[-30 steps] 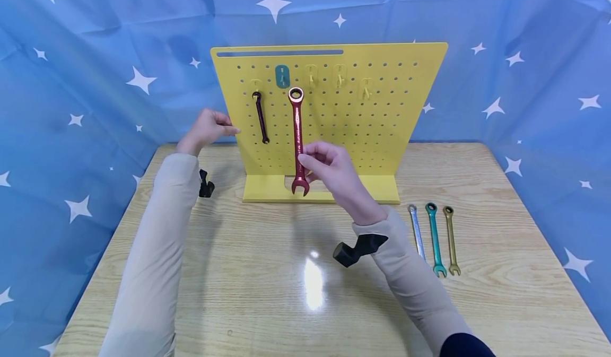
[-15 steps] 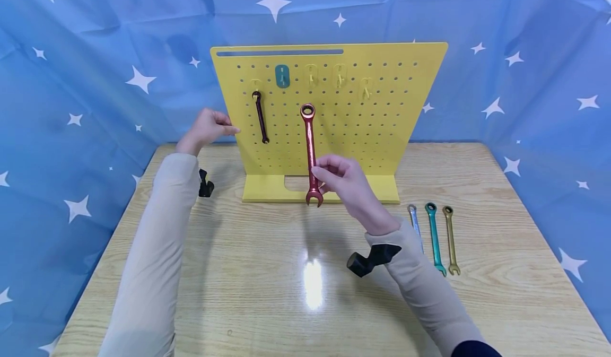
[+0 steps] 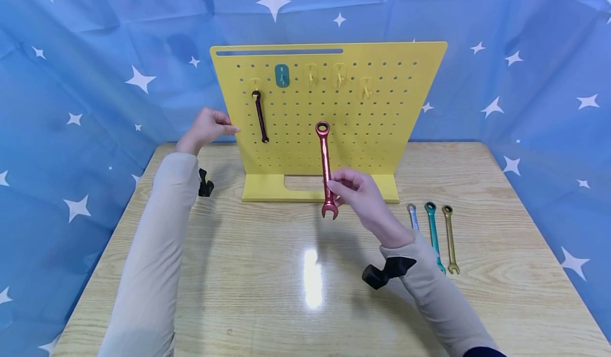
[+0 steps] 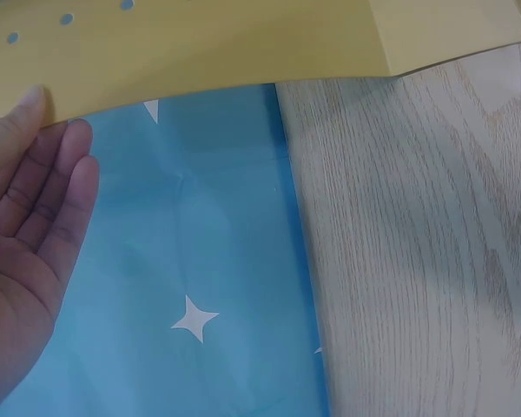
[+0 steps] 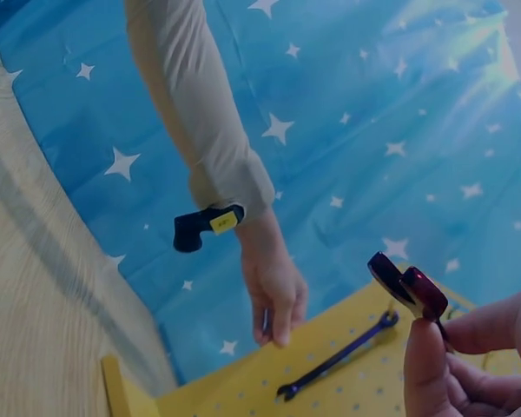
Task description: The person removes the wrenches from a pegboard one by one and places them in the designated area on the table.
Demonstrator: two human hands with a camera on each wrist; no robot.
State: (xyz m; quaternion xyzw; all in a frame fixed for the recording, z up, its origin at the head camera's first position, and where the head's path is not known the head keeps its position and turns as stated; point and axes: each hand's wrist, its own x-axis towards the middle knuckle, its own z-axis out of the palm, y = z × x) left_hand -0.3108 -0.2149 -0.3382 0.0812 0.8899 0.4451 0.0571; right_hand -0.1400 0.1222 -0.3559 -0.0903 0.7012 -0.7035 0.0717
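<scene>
My right hand pinches a red combination wrench near its lower, open-jawed end. The ring end points up, and the wrench hangs in front of the yellow pegboard. In the right wrist view the wrench's open end shows between thumb and fingers. My left hand pinches the pegboard's left edge, thumb on the front face and fingers behind it. A dark purple wrench hangs on the leftmost hook. To its right are a teal hook and several yellow hooks.
Right of the pegboard, a silver wrench, a green wrench and a gold wrench lie side by side on the wooden table. The right forearm partly covers the silver and green ones. A blue star-patterned cloth surrounds the table.
My right hand has moved right and down, carrying the red wrench away from the teal hook and lower in front of the pegboard. The left hand has stayed at the pegboard's edge.
</scene>
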